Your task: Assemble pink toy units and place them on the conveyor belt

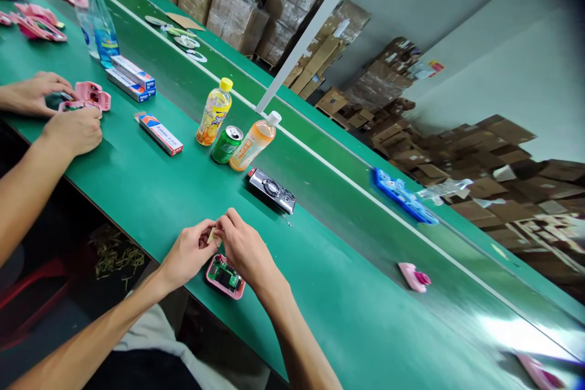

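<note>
pink casing (225, 277) with green circuit board, open on green table (320, 292), just below both hands. left hand (189, 256) and right hand (244, 250) pinching small pale piece (212, 236) between fingertips. black-and-silver case (272, 190) lying beyond hands.

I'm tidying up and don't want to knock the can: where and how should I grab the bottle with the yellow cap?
Grip the yellow-capped bottle around its upper body, probably from the left: it stands upright, and the shorter green can stands close by its lower right side.
</note>
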A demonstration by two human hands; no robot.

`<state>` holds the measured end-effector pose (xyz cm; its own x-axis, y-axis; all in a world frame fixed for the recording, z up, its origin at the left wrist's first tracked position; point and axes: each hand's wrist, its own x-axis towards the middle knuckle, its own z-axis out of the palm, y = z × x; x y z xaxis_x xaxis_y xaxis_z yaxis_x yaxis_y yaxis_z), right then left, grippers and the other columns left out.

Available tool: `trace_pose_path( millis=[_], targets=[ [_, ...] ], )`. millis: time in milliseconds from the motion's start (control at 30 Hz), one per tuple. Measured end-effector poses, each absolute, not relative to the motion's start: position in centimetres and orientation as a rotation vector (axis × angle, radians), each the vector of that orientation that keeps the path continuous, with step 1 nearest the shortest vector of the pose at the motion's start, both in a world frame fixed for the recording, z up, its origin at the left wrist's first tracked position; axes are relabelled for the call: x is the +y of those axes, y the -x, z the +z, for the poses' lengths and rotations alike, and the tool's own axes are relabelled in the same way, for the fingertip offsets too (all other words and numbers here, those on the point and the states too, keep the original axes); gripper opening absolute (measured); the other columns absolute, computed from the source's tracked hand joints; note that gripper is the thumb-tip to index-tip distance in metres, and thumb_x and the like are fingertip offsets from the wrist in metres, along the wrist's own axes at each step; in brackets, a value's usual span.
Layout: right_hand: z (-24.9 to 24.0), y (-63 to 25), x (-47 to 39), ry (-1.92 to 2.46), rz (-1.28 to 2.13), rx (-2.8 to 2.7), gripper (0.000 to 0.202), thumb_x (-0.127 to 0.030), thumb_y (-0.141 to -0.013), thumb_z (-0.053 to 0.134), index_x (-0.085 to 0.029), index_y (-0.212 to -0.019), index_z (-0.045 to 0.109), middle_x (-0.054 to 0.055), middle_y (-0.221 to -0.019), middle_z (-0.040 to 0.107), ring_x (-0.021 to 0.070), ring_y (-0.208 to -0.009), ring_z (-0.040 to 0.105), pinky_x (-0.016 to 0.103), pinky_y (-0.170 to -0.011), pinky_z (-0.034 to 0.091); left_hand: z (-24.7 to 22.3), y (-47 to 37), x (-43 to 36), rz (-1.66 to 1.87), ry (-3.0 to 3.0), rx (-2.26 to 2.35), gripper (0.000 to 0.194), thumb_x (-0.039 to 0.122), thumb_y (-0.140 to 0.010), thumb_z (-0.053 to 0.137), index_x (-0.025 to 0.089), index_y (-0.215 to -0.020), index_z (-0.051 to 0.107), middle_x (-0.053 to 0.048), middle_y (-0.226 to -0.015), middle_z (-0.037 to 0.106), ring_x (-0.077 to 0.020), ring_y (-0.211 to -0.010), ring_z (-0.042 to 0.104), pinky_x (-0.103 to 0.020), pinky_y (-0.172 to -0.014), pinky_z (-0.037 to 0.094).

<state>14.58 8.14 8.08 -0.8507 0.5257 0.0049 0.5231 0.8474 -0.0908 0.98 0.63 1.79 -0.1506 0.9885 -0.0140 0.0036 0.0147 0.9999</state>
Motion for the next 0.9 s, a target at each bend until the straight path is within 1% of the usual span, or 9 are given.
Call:
trace_pose_path(
  millis=[67, 133, 233, 333, 400, 533, 700, 800, 900],
  targets=[
    [7.2, -14.8, 7.7, 0.805, 0.065, -2.937, 0.015, -0.006, -0.099, 0.047, -0.018, -0.099, 0.055, 0.007, -0.099, 0.058, 0.0171, -0.073, 0.056, 0.028, -0.059, 0.044, 1.5, -1.0, 0.9, 1.323, -1.104, 1.303, 0.023, 0.036, -0.092, 0.059, 0.019, -0.105, 0.069, -0.003, -0.087, 0.074, -0.0171, -0.077, 0.068, -0.026, -0.074, 0.055],
    [6.4, -15.2, 7.4, 0.753, 0.072, -2.834, 0.019, -0.005, -0.099, 0.042, -0.019, -0.101, 0.055, 0.009, -0.101, 0.059, 0.0193, -0.082, 0.059, 0.028, -0.064, 0.048, 1.2, -1.0, 1.2, 1.339, -1.075, 1.279, 0.030, 0.038, -0.093, 0.056, 0.018, -0.112, 0.068, -0.004, -0.089, 0.074, -0.0179, -0.078, 0.069, -0.029, -0.077, 0.057],
    [5.8, -15.7, 7.4, 0.739, 0.231, -2.659, 0.018, -0.010, -0.103, 0.040, -0.021, -0.101, 0.055, 0.009, -0.102, 0.063, 0.0201, -0.091, 0.060, 0.030, -0.075, 0.052, 0.9, -1.0, 1.5, 1.347, -1.048, 1.259, 0.038, 0.043, -0.093, 0.057, 0.017, -0.120, 0.067, -0.006, -0.093, 0.076, -0.0200, -0.083, 0.072, -0.032, -0.081, 0.059],
    [5.7, -15.8, 7.7, 0.780, 0.312, -2.582, 0.014, -0.016, -0.106, 0.044, -0.020, -0.103, 0.058, 0.007, -0.098, 0.065, 0.0192, -0.092, 0.062, 0.030, -0.080, 0.054, 0.8, -0.8, 1.5, 1.350, -1.056, 1.228, 0.041, 0.042, -0.091, 0.061, 0.016, -0.122, 0.068, -0.009, -0.104, 0.077, -0.0213, -0.090, 0.073, -0.032, -0.084, 0.060],
    [5.7, -15.4, 7.9, 0.818, 0.326, -2.553, 0.014, -0.018, -0.106, 0.047, -0.020, -0.107, 0.060, 0.007, -0.099, 0.067, 0.0180, -0.092, 0.064, 0.029, -0.081, 0.054, 0.9, -0.8, 1.4, 1.353, -1.065, 1.212, 0.041, 0.040, -0.090, 0.061, 0.017, -0.123, 0.068, -0.008, -0.107, 0.077, -0.0211, -0.091, 0.073, -0.032, -0.085, 0.060],
    [5.4, -14.5, 7.5, 0.922, 0.366, -2.459, 0.018, -0.020, -0.106, 0.048, -0.021, -0.101, 0.065, 0.005, -0.095, 0.068, 0.0161, -0.087, 0.065, 0.026, -0.079, 0.053, 1.2, -0.9, 1.2, 1.341, -1.104, 1.366, 0.045, 0.042, -0.092, 0.059, 0.016, -0.128, 0.069, -0.005, -0.089, 0.077, -0.0210, -0.083, 0.072, -0.031, -0.079, 0.059],
    [5.0, -13.5, 6.6, 0.974, 0.330, -2.443, 0.026, -0.020, -0.107, 0.042, -0.017, -0.098, 0.067, 0.009, -0.095, 0.069, 0.0196, -0.088, 0.063, 0.031, -0.079, 0.052, 1.5, -1.3, 1.1, 1.327, -1.078, 1.465, 0.051, 0.040, -0.093, 0.055, 0.013, -0.135, 0.066, -0.002, -0.069, 0.071, -0.0200, -0.068, 0.069, -0.027, -0.063, 0.054],
    [5.3, -13.0, 6.4, 1.097, 0.334, -2.483, 0.028, -0.020, -0.107, 0.042, -0.018, -0.095, 0.067, 0.008, -0.091, 0.068, 0.0197, -0.084, 0.062, 0.032, -0.076, 0.050, 1.7, -1.3, 1.0, 1.319, -1.083, 1.493, 0.047, 0.037, -0.093, 0.055, 0.013, -0.132, 0.068, -0.001, -0.065, 0.069, -0.0198, -0.065, 0.068, -0.027, -0.060, 0.053],
    [5.9, -12.5, 6.4, 1.195, 0.373, -2.522, 0.028, -0.019, -0.106, 0.042, -0.018, -0.093, 0.067, 0.007, -0.087, 0.066, 0.0191, -0.082, 0.061, 0.031, -0.074, 0.047, 1.6, -1.3, 0.7, 1.315, -1.113, 1.536, 0.047, 0.034, -0.094, 0.054, 0.014, -0.135, 0.066, -0.001, -0.067, 0.070, -0.0198, -0.068, 0.069, -0.026, -0.063, 0.054]
  ],
)
